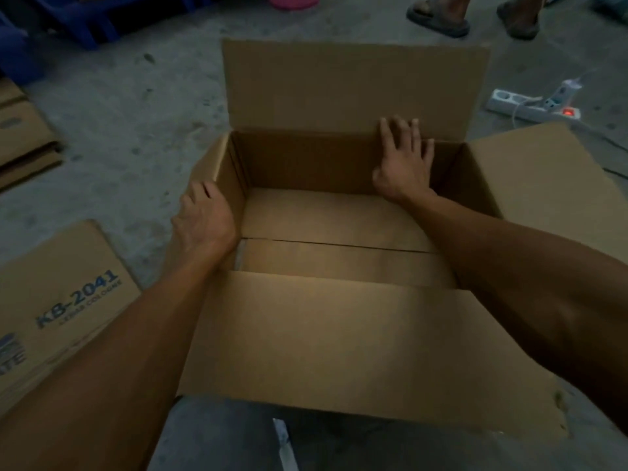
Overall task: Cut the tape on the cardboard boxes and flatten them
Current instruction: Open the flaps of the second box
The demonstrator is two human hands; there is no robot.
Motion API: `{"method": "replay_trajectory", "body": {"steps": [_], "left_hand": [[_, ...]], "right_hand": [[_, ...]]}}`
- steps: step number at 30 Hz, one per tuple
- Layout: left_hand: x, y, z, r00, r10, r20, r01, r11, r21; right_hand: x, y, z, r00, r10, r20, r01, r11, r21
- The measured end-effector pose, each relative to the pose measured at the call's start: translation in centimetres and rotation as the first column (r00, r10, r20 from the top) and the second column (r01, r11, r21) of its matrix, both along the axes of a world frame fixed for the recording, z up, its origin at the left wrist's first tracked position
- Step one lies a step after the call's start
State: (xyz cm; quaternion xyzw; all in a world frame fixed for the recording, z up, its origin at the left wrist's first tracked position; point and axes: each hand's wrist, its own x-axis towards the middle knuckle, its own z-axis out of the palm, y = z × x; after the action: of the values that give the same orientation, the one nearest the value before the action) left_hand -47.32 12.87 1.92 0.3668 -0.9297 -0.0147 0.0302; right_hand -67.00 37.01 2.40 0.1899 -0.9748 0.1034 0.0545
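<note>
With the left hand gripping the cardboard box's left wall and the right hand spread flat on the far wall, pushing opposite corners together looked best.

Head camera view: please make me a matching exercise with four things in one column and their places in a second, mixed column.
Things:
1. left hand
2. right hand
3. power strip
4. printed flat cardboard

Places:
A. floor, far right
B. open box's left wall
C. floor, near left
D. box's far wall, at the flap fold

Pairs: 1-B, 2-D, 3-A, 4-C
</note>
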Motion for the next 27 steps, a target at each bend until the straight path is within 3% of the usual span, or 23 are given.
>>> {"method": "replay_trajectory", "body": {"steps": [3, 10, 13, 15, 19, 27], "left_hand": [[-0.3, -0.3, -0.1, 1.000, 0.009, 0.003, -0.009, 1.000, 0.018], [-0.2, -1.5, -0.2, 0.989, 0.130, -0.064, -0.105, 0.947, 0.303], [0.2, -2.1, -0.3, 0.980, 0.183, -0.076, -0.149, 0.933, 0.328], [0.5, -2.1, -0.5, 0.977, 0.191, -0.094, -0.152, 0.935, 0.322], [2.2, -1.6, -1.2, 0.979, 0.121, -0.162, -0.061, 0.940, 0.335], [7.3, 0.6, -1.2, 0.924, -0.004, -0.382, 0.127, 0.946, 0.298]], "right_hand": [[-1.7, -0.8, 0.2, 0.997, -0.028, 0.075, 0.030, 0.999, -0.027], [-3.1, -1.2, -0.5, 0.987, -0.038, 0.159, 0.034, 0.999, 0.025], [-2.6, -0.2, -0.5, 0.994, -0.023, 0.104, 0.021, 1.000, 0.020], [-2.4, 1.0, -0.5, 0.994, -0.104, 0.032, 0.103, 0.994, 0.040], [-1.6, 4.4, 0.9, 0.939, -0.340, 0.052, 0.338, 0.940, 0.052], [1.0, 9.4, 5.3, 0.890, -0.452, -0.056, 0.452, 0.892, -0.019]]}}
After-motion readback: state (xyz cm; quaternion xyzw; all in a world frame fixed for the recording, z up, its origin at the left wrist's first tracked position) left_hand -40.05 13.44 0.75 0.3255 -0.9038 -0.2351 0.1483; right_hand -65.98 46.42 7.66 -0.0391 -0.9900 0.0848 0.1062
